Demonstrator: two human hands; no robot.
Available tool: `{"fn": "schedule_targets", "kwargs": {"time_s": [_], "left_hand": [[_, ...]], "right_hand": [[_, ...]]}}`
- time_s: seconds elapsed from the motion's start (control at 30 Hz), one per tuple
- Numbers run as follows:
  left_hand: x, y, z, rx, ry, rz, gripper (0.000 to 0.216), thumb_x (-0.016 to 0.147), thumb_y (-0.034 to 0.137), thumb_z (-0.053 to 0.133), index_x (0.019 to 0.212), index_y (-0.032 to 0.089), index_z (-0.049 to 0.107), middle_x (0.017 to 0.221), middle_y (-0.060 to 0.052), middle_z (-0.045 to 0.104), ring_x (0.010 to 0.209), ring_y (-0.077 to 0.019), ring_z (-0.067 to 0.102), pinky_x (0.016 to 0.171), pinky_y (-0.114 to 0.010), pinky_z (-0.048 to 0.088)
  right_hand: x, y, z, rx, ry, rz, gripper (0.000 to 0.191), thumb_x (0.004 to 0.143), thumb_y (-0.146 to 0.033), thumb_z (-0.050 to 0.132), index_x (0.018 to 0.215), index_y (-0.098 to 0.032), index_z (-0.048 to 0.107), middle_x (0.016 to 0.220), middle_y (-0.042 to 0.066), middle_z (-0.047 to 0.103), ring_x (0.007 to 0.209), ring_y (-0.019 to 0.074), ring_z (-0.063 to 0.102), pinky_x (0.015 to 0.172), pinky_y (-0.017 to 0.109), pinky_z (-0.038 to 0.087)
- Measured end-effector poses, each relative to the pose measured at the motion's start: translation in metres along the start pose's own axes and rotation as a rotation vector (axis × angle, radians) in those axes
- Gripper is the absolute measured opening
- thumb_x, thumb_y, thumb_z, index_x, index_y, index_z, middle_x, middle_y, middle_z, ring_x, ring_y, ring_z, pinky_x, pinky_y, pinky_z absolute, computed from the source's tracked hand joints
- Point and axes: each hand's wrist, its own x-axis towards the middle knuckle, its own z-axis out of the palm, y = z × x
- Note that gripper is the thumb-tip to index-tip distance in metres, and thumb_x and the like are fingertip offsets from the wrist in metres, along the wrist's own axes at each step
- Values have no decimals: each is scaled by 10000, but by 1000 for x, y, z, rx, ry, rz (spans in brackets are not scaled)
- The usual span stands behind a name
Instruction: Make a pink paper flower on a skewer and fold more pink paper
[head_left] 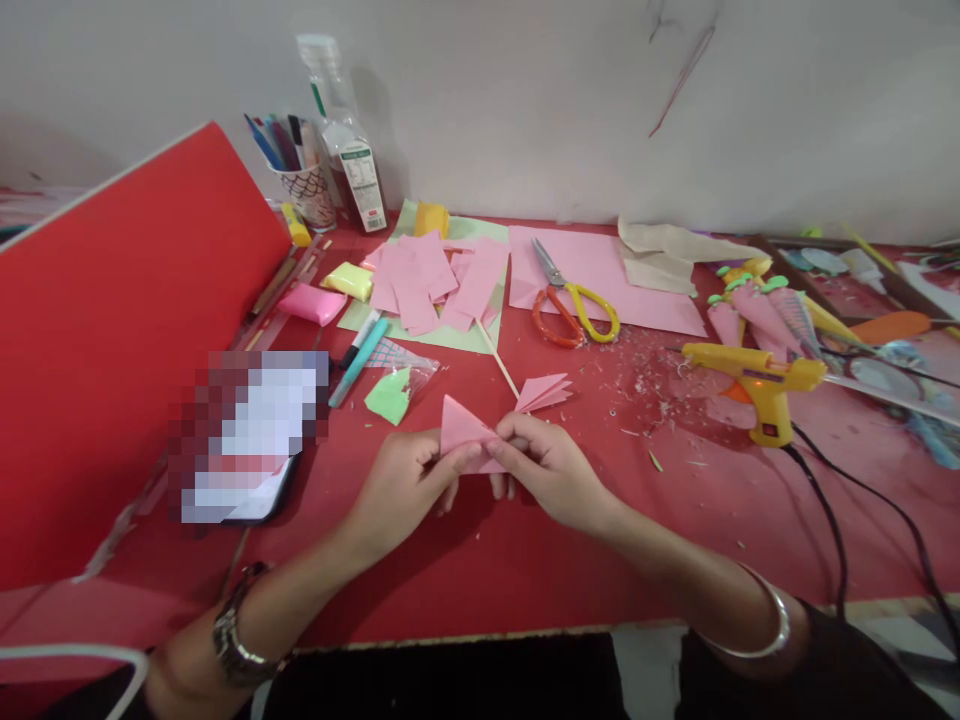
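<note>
Between both hands, over the front middle of the red table, is a piece of folded pink paper with a pointed top corner. My left hand pinches its left and lower side, thumb on the front. My right hand pinches its right edge, thumb also in front; the fingers behind the paper are partly hidden. Just beyond my right hand lies a pleated pink paper piece beside a thin wooden stick. Loose pink paper strips are heaped farther back on a pale green sheet.
Scissors lie on a pink sheet. On the right are a yellow glue gun with cords and paper cones. A phone and red board stand left. A bottle and pen cup are behind.
</note>
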Motion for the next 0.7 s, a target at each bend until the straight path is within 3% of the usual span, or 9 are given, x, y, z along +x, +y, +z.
{"fn": "schedule_targets", "kwargs": {"time_s": [0.1,0.23,0.4,0.57,0.7], "left_hand": [[-1,1,-1,-4,39,-16,467,808,361,429,385,169,378,290,61,397,291,-46,363,367,-169,276],[-1,-1,-1,12,-80,25,482,824,361,408,385,166,364,292,68,386,299,-42,378,377,-164,275],[1,-3,-1,14,-178,14,451,829,350,410,421,159,403,334,66,447,341,-39,423,406,-152,295],[2,-1,-5,-23,-210,-25,396,834,341,392,495,156,481,371,59,499,376,-48,464,437,-145,338],[1,-2,-7,-15,-179,-12,391,819,334,402,476,161,475,323,70,444,336,-51,437,415,-153,332]], "right_hand": [[0,-1,0,-11,-38,25,199,810,-310,416,657,-185,394,461,-59,486,377,42,436,386,156,343],[1,-1,-1,-117,-42,6,192,800,-304,403,652,-181,414,519,-46,454,442,58,428,423,177,334],[3,2,-2,-329,58,-67,238,791,-284,394,577,-183,379,531,-46,363,503,71,357,471,196,300],[3,1,-5,-299,87,-66,249,793,-318,407,585,-181,402,526,-49,353,491,68,333,453,190,287],[3,2,-8,-228,89,-69,301,770,-372,470,552,-179,394,509,-50,369,480,63,341,446,183,306]]}}
